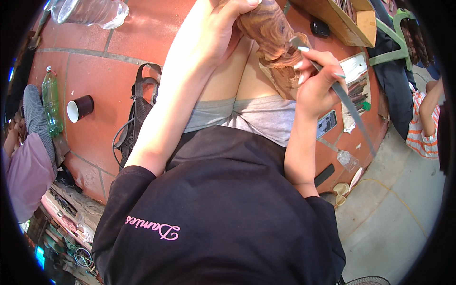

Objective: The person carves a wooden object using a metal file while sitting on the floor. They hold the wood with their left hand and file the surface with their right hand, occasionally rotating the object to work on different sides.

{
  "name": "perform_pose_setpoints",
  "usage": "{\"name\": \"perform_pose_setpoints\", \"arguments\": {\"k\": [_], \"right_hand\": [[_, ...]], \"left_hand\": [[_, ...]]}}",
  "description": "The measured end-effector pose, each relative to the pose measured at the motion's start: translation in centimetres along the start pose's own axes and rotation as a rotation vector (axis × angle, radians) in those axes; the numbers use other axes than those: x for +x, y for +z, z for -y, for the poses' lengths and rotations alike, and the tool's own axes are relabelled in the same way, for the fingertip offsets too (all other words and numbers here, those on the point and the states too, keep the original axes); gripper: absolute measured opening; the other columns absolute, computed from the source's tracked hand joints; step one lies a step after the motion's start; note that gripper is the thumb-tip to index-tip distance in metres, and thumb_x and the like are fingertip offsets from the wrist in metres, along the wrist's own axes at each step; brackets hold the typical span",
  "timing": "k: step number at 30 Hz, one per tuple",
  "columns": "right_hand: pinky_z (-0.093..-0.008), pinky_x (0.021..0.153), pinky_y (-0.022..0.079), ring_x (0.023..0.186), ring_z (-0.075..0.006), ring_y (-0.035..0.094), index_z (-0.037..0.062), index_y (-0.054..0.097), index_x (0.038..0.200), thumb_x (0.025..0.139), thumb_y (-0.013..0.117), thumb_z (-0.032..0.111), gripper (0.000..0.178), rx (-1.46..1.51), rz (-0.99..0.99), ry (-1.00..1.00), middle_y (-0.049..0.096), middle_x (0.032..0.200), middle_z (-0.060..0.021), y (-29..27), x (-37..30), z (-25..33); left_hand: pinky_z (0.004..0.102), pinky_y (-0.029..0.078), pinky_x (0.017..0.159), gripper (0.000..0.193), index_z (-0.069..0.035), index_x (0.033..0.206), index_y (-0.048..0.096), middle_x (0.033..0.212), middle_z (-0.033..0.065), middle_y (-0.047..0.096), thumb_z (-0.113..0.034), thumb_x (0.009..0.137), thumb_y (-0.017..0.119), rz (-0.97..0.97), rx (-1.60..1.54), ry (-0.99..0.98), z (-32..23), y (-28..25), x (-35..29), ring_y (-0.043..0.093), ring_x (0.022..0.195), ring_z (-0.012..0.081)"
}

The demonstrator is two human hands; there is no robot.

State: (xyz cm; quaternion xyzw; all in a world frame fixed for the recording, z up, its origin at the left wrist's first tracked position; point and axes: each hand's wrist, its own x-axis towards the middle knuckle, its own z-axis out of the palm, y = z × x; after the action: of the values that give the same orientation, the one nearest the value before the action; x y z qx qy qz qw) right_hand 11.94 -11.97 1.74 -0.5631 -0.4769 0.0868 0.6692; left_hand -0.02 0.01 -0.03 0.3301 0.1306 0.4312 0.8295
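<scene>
A brown carved piece of wood [270,26] with swirling grain rests at my lap, its lower part rough and paler. My left hand [216,33] is closed around its left side near the upper edge of the view, and some of those fingers are hidden. In my right hand [320,83] is a long, narrow, flat metal carving tool [355,114]. Its near-wood end meets or lies just over the right side of the wood; I cannot tell which. The long end slants down to the right, past my wrist.
On the red tiles at left are a clear bottle [92,13], a green bottle [51,102], a dark cup [80,108] and a black bag [135,118]. To the right lie a phone [327,124], several thin tools and a cardboard box [363,23]. People sit on both sides.
</scene>
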Motion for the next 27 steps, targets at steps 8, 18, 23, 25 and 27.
{"name": "perform_pose_setpoints", "arguments": {"k": [8,18,23,25,27], "right_hand": [[-0.0211,0.044,0.034,0.047,-0.0081,0.048,-0.0050,0.062,0.067,0.093,0.052,0.047,0.059,-0.001,0.025,0.009,0.057,0.059,-0.0065,-0.1,0.0,0.0],[-0.0248,0.046,0.040,0.051,-0.0125,0.050,-0.0045,0.059,0.065,0.093,0.024,0.064,0.082,0.102,-0.041,0.179,0.055,0.080,-0.0118,-2.7,2.4,1.6],[-0.0215,0.031,0.032,0.033,-0.0093,0.040,-0.0042,0.049,0.116,0.096,0.040,0.050,0.058,-0.015,-0.058,0.315,0.061,0.091,-0.0181,-5.8,2.9,3.4],[-0.0202,0.030,0.032,0.033,-0.0090,0.041,-0.0028,0.039,0.132,0.096,0.039,0.050,0.064,-0.191,-0.141,0.290,0.062,0.095,-0.0196,-5.2,2.7,3.7],[-0.0190,0.032,0.035,0.039,-0.0099,0.048,-0.0012,0.031,0.140,0.096,0.038,0.051,0.068,-0.127,-0.137,0.272,0.062,0.101,-0.0200,-5.8,2.9,3.0]], "left_hand": [[0.0334,0.047,0.086,0.023,0.000,0.100,0.057,0.095,0.0093,0.062,-0.016,0.084,0.058,-0.016,-0.014,-0.016,-0.3,0.3,-0.2,0.060,0.092,0.0189],[0.0351,0.048,0.086,0.027,0.000,0.104,0.056,0.096,0.0101,0.061,-0.017,0.084,0.059,-0.025,-0.060,0.000,-0.3,0.1,-0.3,0.060,0.093,0.0202],[0.0366,0.049,0.086,0.028,0.001,0.105,0.056,0.095,0.0116,0.062,-0.015,0.083,0.058,0.024,-0.099,0.012,-0.6,0.0,-0.2,0.061,0.091,0.0215],[0.0357,0.049,0.086,0.029,0.002,0.105,0.056,0.096,0.0118,0.063,-0.015,0.082,0.058,-0.013,-0.074,0.004,-0.9,0.3,-0.2,0.062,0.091,0.0218],[0.0349,0.048,0.086,0.030,0.003,0.106,0.056,0.097,0.0115,0.063,-0.016,0.082,0.058,-0.060,-0.042,0.004,-0.8,0.5,-0.4,0.062,0.091,0.0215]]}}
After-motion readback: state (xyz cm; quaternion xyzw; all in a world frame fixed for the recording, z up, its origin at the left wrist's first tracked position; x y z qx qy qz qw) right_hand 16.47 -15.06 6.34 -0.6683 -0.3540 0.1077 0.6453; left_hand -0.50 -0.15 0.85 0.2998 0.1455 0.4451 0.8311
